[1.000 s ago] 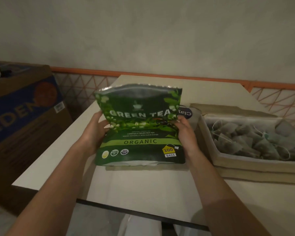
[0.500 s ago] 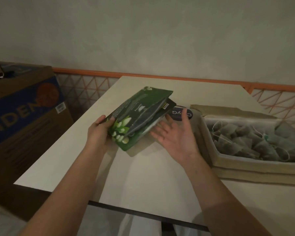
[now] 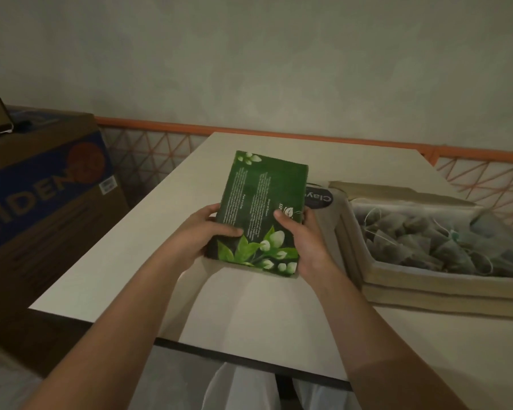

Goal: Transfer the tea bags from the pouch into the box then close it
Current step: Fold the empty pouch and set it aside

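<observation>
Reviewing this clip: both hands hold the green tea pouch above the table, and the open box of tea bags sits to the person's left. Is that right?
Not quite. The head view shows the open box to the person's right, not left, with the tea bags inside it. The rest holds: the left hand and the right hand both hold the green tea pouch above the table.

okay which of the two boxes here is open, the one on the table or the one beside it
The box on the table, right of the pouch: its top is open, showing tea bags. The big brown carton left of the table is shut.
</observation>
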Demonstrator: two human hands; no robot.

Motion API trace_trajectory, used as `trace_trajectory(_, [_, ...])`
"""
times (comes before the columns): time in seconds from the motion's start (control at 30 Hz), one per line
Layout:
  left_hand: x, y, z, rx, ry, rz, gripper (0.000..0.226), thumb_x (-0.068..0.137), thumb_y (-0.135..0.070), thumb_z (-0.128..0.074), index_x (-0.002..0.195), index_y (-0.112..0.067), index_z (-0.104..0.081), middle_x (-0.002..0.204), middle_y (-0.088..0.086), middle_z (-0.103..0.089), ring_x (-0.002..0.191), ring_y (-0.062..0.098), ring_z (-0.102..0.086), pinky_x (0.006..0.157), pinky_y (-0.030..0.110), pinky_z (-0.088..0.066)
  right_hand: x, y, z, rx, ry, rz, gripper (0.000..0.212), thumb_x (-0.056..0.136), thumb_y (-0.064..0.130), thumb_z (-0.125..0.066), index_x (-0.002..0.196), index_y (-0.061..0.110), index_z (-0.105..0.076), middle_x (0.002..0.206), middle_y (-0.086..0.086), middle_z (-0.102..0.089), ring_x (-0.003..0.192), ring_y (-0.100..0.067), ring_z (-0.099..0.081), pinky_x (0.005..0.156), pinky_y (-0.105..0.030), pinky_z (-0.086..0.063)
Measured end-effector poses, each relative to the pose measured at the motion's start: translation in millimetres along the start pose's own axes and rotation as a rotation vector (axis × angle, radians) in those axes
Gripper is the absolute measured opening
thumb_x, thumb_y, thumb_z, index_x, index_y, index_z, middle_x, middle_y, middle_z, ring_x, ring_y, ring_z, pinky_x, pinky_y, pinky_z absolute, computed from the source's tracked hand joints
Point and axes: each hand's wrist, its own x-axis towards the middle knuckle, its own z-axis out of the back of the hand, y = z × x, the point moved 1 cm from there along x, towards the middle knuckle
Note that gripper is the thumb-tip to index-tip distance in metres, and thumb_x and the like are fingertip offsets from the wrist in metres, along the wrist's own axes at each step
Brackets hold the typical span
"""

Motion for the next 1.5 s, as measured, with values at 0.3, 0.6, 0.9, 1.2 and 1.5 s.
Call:
trace_trajectory(0.3, [12.4, 8.3, -0.7, -0.09, 0.127, -0.111, 0.059, 0.072, -0.004, -0.079, 0.128, -0.009, -0.06, 0.115, 0.009, -0.075, 0.103, 0.024, -0.073, 0.078, 0.03, -0.061, -7.6, 1.7, -3.0, -0.318, 0.081, 0.16, 0.049, 0.084, 0.013, -0.075, 0.127, 0.019, -0.053, 0.112, 0.008, -0.07, 0.1, -0.006, -0.068, 0.084, -0.023, -0.056])
trace_trajectory(0.6, [47.4, 3.7, -1.7, -0.211, 0.018, -0.034, 0.042, 0.074, -0.002, -0.079, 0.114, -0.006, -0.067, 0.104, 0.015, -0.077, 0.08, 0.023, -0.076, 0.064, 0.029, -0.061, 0.0, -6.3, -12.7, -0.335, -0.073, 0.079, 0.019, 0.1, 0.033, -0.051, 0.115, 0.026, -0.06, 0.106, 0.008, -0.071, 0.094, -0.007, -0.069, 0.07, -0.015, -0.053])
trace_trajectory(0.9, [48.4, -43.3, 10.3, -0.099, -0.111, -0.001, 0.026, 0.104, -0.035, -0.051, 0.114, -0.019, -0.069, 0.105, 0.007, -0.077, 0.094, 0.025, -0.074, 0.084, 0.037, -0.058, -3.4, 28.8, -40.4, -0.148, -0.158, -0.12, 0.019, 0.101, 0.024, -0.05, 0.1, 0.019, -0.069, 0.094, 0.0, -0.077, 0.09, -0.022, -0.073, 0.085, -0.04, -0.058])
trace_trajectory(1.2, [6.1, -143.1, 21.8, -0.192, -0.01, 0.039, 0.033, 0.09, -0.015, -0.067, 0.121, -0.006, -0.069, 0.119, 0.023, -0.07, 0.117, 0.048, -0.061, 0.108, 0.064, -0.041, -6.7, 157.1, -65.3, 0.0, -0.147, -0.176, 0.028, 0.099, 0.006, -0.049, 0.117, 0.019, -0.066, 0.096, -0.001, -0.076, 0.08, -0.019, -0.074, 0.059, -0.024, -0.057])
trace_trajectory(1.5, [-8.9, -202.6, -29.4, -0.263, 0.105, 0.072, 0.054, 0.106, -0.049, -0.031, 0.136, -0.014, -0.058, 0.134, 0.016, -0.064, 0.117, 0.033, -0.066, 0.086, 0.041, -0.06, -0.3, 234.6, -52.0, 0.12, -0.128, -0.207, 0.021, 0.095, 0.002, -0.048, 0.1, 0.016, -0.063, 0.091, -0.013, -0.075, 0.074, -0.03, -0.072, 0.064, -0.034, -0.058])
